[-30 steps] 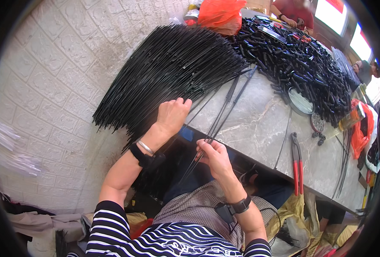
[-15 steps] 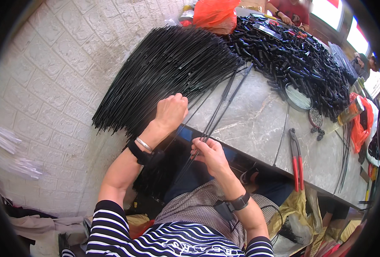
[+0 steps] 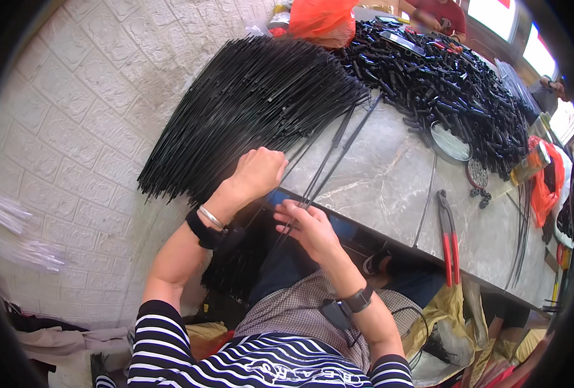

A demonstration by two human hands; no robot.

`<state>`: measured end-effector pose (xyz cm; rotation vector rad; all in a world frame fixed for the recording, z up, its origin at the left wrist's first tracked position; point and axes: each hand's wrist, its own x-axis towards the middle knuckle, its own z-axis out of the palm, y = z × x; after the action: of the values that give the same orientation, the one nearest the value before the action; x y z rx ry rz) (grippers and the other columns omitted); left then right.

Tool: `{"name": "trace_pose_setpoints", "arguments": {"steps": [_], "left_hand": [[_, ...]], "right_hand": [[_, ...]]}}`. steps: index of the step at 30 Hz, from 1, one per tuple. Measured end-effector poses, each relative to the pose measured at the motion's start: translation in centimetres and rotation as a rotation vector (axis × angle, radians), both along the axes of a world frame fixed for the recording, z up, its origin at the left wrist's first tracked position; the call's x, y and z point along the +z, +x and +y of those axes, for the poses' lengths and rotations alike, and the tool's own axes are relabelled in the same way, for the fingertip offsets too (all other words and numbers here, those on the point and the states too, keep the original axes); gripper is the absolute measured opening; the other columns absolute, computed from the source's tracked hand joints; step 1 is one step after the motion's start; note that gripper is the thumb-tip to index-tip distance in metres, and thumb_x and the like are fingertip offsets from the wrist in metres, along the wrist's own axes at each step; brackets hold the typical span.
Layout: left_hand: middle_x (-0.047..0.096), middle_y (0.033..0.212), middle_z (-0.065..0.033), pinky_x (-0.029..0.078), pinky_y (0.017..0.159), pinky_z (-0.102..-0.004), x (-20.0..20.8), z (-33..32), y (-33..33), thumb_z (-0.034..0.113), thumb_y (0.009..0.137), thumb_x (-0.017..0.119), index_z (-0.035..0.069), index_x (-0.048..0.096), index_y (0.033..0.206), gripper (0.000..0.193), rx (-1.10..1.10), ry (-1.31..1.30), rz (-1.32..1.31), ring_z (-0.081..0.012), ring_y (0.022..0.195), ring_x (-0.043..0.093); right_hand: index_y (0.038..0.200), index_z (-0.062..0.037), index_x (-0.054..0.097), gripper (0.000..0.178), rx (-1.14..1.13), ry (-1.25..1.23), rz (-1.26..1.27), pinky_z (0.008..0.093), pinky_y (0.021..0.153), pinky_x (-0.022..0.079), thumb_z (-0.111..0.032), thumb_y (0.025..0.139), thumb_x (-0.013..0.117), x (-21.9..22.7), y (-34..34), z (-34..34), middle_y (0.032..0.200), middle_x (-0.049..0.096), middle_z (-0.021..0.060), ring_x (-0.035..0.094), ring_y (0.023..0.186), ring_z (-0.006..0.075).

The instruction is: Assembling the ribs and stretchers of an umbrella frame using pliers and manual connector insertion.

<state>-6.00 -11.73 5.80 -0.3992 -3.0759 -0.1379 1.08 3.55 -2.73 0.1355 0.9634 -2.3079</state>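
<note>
A large fanned pile of thin black rods covers the left end of the grey marbled table. My left hand is curled closed beside the pile's near edge, and its fingers hide whatever is in them. Just to the right, over the table's front edge, my right hand holds several loose rods between thumb and fingers. These rods slant away across the tabletop, their thicker dark ends near the pile's right corner. Below my hands, the lower ends fade against a dark area.
Short black tubes are heaped at the back. A round dish of clear strands stands beside them. Red-handled cutters lie at the front edge. Orange bags and a jar sit farther off. A person in red is across the table.
My right hand has shifted slightly left and up along the rods, and its fingers have loosened and spread a little. My left hand has stayed nearly in place, still curled.
</note>
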Motion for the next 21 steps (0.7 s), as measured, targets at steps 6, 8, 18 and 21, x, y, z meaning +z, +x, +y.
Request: {"name": "trace_pose_setpoints", "arguments": {"steps": [6, 8, 18, 21], "left_hand": [[0.066, 0.081, -0.0233, 0.054, 0.067, -0.0432, 0.1, -1.5, -1.1, 0.013, 0.090, 0.052, -0.002, 0.066, 0.103, 0.024, -0.044, 0.410, -0.271, -0.0342, 0.070, 0.068], [0.066, 0.082, -0.0230, 0.054, 0.068, -0.0430, 0.1, -2.4, -1.2, 0.011, 0.090, 0.052, -0.002, 0.065, 0.105, 0.024, -0.039, 0.381, -0.268, -0.0333, 0.070, 0.068], [0.066, 0.099, -0.0154, 0.053, 0.077, -0.0441, 0.6, 4.6, -5.5, 0.027, 0.082, 0.065, 0.004, 0.067, 0.095, 0.027, -0.061, -0.219, -0.008, -0.0332, 0.093, 0.065], [0.046, 0.133, -0.0147, 0.029, 0.109, -0.0507, -0.7, 6.7, -9.3, 0.031, 0.079, 0.069, -0.002, 0.043, 0.133, 0.069, -0.167, -0.248, 0.302, -0.0282, 0.128, 0.039]], "right_hand": [[0.116, -0.0073, 0.058, 0.022, -0.015, -0.322, -0.055, 0.0367, 0.083, 0.051, -0.018, 0.097, 0.054, 0.2, -1.1, -3.5, 0.108, 0.064, 0.0067, 0.062, 0.098, 0.0185], [0.115, -0.0062, 0.057, 0.022, -0.019, -0.362, -0.072, 0.0421, 0.086, 0.051, -0.019, 0.097, 0.053, -0.7, -1.1, -3.6, 0.104, 0.063, 0.0068, 0.062, 0.098, 0.0219], [0.098, -0.0053, 0.053, 0.015, -0.011, -0.108, -0.019, 0.0411, 0.062, 0.061, -0.020, 0.099, 0.049, 3.9, 0.1, 2.1, 0.076, 0.057, 0.0027, 0.063, 0.067, 0.0168], [0.098, -0.0053, 0.053, 0.014, 0.039, -0.105, -0.012, 0.0399, 0.063, 0.061, -0.018, 0.099, 0.048, 5.1, 0.1, 2.4, 0.077, 0.055, 0.0024, 0.061, 0.067, 0.0156]]}}
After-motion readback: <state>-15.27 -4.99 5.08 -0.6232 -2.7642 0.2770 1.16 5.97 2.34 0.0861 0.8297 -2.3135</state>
